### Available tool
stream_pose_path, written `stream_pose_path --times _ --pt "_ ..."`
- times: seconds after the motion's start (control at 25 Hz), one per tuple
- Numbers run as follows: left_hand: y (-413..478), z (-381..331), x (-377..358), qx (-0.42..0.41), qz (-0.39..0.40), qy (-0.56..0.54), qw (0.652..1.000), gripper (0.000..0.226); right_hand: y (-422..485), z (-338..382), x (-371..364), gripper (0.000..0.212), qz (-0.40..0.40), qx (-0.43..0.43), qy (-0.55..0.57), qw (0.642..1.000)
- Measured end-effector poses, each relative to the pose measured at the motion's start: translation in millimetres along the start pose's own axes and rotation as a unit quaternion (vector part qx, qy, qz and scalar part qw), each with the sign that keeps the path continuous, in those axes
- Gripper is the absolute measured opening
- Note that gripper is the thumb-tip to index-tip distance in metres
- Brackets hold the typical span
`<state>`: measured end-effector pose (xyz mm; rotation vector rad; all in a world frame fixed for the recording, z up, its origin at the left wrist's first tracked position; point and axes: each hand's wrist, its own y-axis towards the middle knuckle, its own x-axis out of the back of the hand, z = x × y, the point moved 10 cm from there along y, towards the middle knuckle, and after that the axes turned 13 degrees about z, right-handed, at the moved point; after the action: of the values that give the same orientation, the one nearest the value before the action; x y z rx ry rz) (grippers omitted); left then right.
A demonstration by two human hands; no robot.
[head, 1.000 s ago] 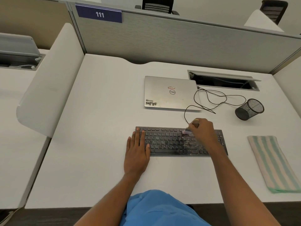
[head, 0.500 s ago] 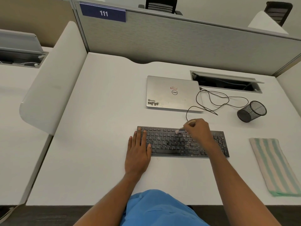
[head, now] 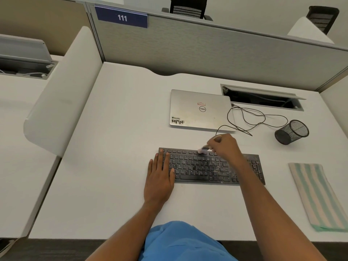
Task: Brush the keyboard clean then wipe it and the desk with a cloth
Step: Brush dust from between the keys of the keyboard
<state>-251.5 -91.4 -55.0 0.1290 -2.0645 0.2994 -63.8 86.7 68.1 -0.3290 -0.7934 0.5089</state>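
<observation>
1. I see my left hand (head: 159, 178) lying flat, with its fingers straight. The fingertips rest on the left end of the keyboard (head: 197, 166) and the palm lies on the desk (head: 113, 166). It holds nothing.
2. My right hand (head: 225, 146) is curled around a small brush (head: 204, 148). The hand is over the top edge of the keyboard, at about 1 o'clock from its middle.
3. The pale tip of the brush touches the top row of keys, at 12 o'clock from the middle of the keyboard. The handle pokes up out of my fist toward 1 o'clock.
4. The keyboard is black and lies flat near the front of the desk, right in front of me. I can see pale specks of dust on its right half.
5. The striped cloth (head: 318, 196) lies folded on the desk at 3 o'clock from the keyboard, well apart from it. No hand touches it.
6. A closed silver laptop (head: 199, 110) sits at 12 o'clock from the keyboard.
7. A thin black cable (head: 254, 117) loops on the desk at the right side of the laptop.
8. A black mesh cup (head: 291, 131) lies tipped over at 2 o'clock from the keyboard, near the cable.
9. A blue sign (head: 121, 17) with 111 on it is on the wall panel at 11 o'clock.
</observation>
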Motion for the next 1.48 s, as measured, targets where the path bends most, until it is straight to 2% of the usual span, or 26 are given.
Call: stream_pose_path --times 0.28,0.44,0.56,0.8,0.92,1.08,1.2,1.36,1.48 --pt "-0.7 0.4 -0.8 -0.002 -0.003 0.001 1.0 0.063 -10.1 -37.8 45.1 0.024 -0.076 -0.035 -0.068 0.994" --pt "0.2 1.4 -2.1 0.001 0.002 0.002 1.0 0.064 -16.6 -19.4 41.0 0.029 -0.102 -0.002 -0.037 0.994" --pt "1.0 1.0 -2.1 0.002 0.005 0.005 1.0 0.064 -11.2 -17.6 20.6 0.036 -0.091 0.029 -0.026 0.995" --pt "0.4 1.8 -2.7 0.003 0.002 0.003 1.0 0.064 -3.1 -32.4 19.9 0.032 -0.072 -0.035 -0.095 0.992" --pt "0.9 1.2 -3.6 0.0 0.004 0.003 1.0 0.064 -9.2 -18.8 23.2 0.037 -0.096 -0.006 -0.074 0.993" --pt "1.1 0.7 -3.2 -0.001 0.003 0.004 1.0 0.064 -6.0 -24.2 13.3 0.037 -0.06 -0.009 -0.091 0.994" --pt "0.6 2.1 -2.5 0.004 0.0 0.008 1.0 0.063 -6.3 -26.4 28.5 0.027 -0.084 -0.047 -0.114 0.989" --pt "1.1 0.8 -2.7 0.003 0.0 0.006 1.0 0.064 -12.4 -25.6 29.7 0.037 -0.109 -0.009 -0.075 0.991" --pt "1.0 1.4 -3.3 0.003 0.001 0.003 1.0 0.064 -8.2 -39.2 26.6 0.034 -0.094 -0.04 -0.088 0.991"
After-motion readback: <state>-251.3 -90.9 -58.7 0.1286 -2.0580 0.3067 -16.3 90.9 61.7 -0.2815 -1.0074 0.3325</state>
